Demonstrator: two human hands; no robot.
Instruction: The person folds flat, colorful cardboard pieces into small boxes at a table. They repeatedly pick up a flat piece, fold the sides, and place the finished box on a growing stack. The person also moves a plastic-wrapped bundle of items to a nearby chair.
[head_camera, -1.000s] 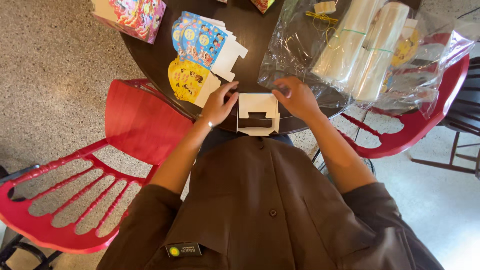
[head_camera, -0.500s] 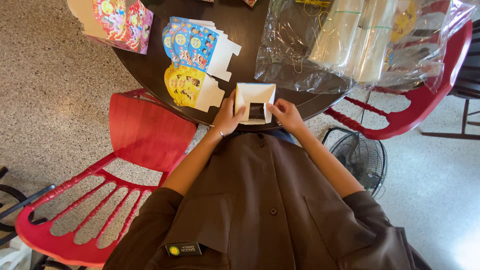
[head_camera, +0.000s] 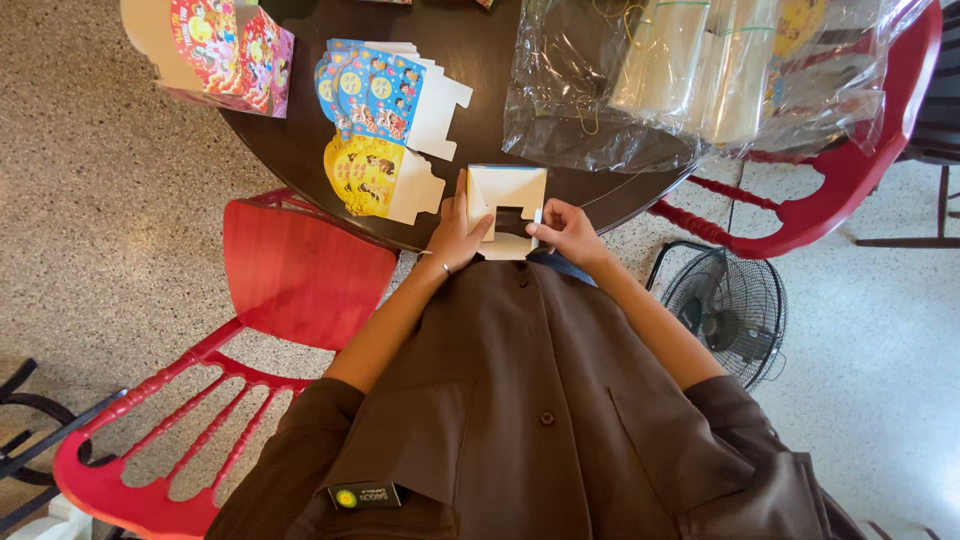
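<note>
At the near edge of the dark round tabletop (head_camera: 480, 70), right in front of your chest, you've got a small white carton (head_camera: 507, 210) w/ a blue rim, half folded, inside facing up and a dark slot cut in the middle. Your left hand (head_camera: 458, 236) has its grip pinched on the carton's left flap, thumb on top. Right hand (head_camera: 568, 229) is pinching the right/bottom edge, fingers curled in tight. So both are closed on the carton, which sits partly over the tabletop rim.

Just left of it there's a yellow flat (head_camera: 368, 176) and, touching that, a fanned stack of blue flats (head_camera: 375, 90), printed w/ cartoon art. Further left, hanging past the rim, a pink box (head_camera: 232, 48) already folded up. On the right, a clear plastic bag (head_camera: 690, 80) w/ pale rolled bundles inside, spilling onto a red chair (head_camera: 850, 190). Another red chair (head_camera: 290, 290) is by your left elbow, and a floor fan (head_camera: 728, 310) is under your right arm.
</note>
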